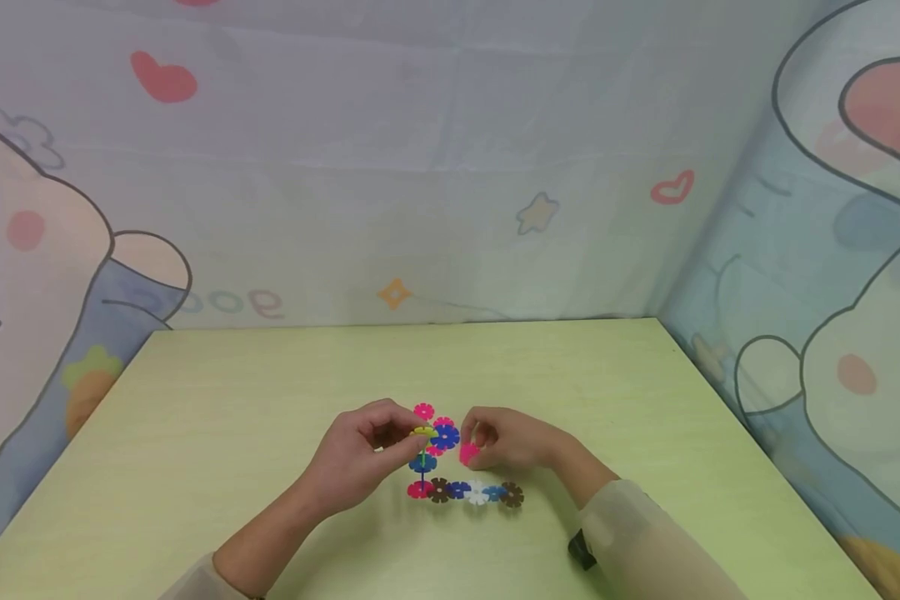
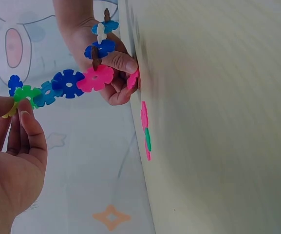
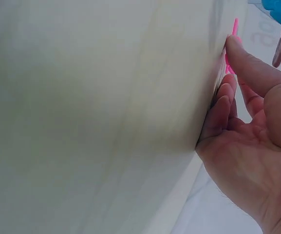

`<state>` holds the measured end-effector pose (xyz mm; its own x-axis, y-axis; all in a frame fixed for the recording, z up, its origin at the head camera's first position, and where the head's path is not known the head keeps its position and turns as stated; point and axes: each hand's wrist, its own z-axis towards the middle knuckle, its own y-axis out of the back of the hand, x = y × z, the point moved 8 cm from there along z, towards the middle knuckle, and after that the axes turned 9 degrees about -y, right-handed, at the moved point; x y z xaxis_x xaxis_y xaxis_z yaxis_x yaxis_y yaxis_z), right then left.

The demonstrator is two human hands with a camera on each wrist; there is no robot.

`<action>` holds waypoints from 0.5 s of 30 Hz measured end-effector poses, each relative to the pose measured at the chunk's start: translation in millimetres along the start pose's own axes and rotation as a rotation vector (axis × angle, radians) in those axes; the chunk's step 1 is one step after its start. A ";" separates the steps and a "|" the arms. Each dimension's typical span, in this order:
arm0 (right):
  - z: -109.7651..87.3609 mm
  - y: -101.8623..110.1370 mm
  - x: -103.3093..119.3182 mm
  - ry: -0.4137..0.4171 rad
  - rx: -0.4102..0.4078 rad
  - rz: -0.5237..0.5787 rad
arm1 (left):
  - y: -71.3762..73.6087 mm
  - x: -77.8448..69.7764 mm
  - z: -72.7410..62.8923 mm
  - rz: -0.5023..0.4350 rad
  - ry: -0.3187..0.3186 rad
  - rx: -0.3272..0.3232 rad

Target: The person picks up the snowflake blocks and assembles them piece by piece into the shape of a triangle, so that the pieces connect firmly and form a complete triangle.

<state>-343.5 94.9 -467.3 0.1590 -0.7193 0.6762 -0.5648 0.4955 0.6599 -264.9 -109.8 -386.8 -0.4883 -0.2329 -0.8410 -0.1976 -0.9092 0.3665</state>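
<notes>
Cartoon-printed backdrop stands behind the pale counter, above which the left hand holds up one end of a chain of coloured discs, fingers pinching at its yellow and green pieces; the chain bends at a pink link and is raised off the surface. The right hand, low at counter level, has thumb and fingers gripping a pink disc, and further pink and green discs lie flat nearby.
</notes>
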 end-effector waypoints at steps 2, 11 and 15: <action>-0.4 0.9 -0.1 -0.006 0.000 0.011 | 0.0 -0.2 0.6 -0.002 0.003 0.001; 1.6 7.5 -7.5 0.001 -0.040 0.033 | -4.1 1.4 0.1 -0.095 0.048 0.039; -1.1 12.2 -8.0 0.009 -0.047 0.043 | -3.1 1.4 -0.4 -0.103 0.053 0.035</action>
<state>-350.8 107.2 -464.2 0.1433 -0.6925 0.7071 -0.5324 0.5483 0.6449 -264.6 -107.5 -389.2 -0.4188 -0.1577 -0.8943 -0.2746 -0.9167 0.2903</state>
